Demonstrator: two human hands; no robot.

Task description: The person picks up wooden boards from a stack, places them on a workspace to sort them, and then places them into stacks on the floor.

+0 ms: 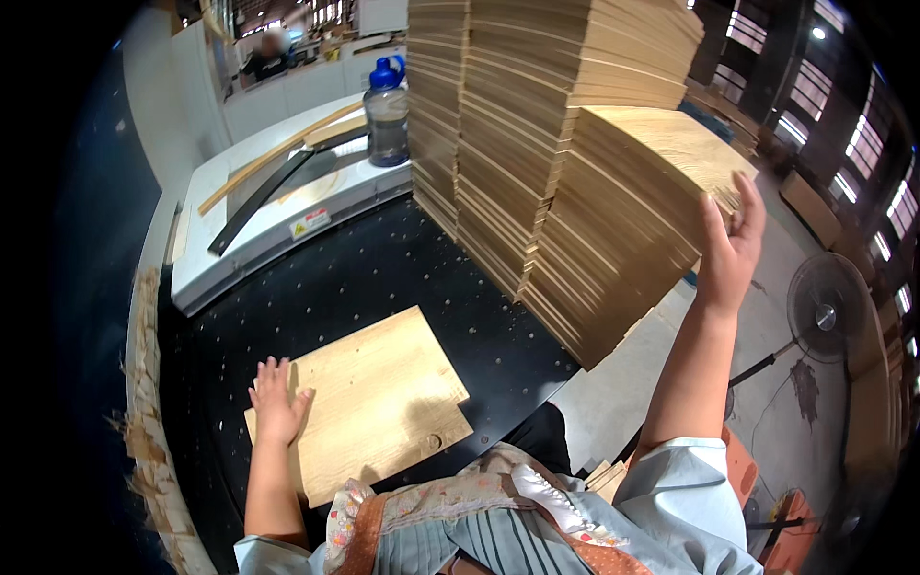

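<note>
A pale wood-grain board (369,393) lies on the black table in front of me, with a notch at its right edge and a small round hole near its near corner. My left hand (278,407) rests flat across the board's left edge, fingers stretched out. My right hand (733,240) is raised at the near right corner of a stack of similar boards (613,230). Its thumb and fingers are apart around the corner of the top board (671,139), and I cannot tell whether they grip it.
Taller board stacks (517,105) stand behind. The black studded table (364,259) meets a white machine bed (201,249) carrying a dark bar (264,196), a wooden strip (273,158) and a blue-capped water bottle (387,115). A fan (824,316) stands at right. A person (266,57) is far back.
</note>
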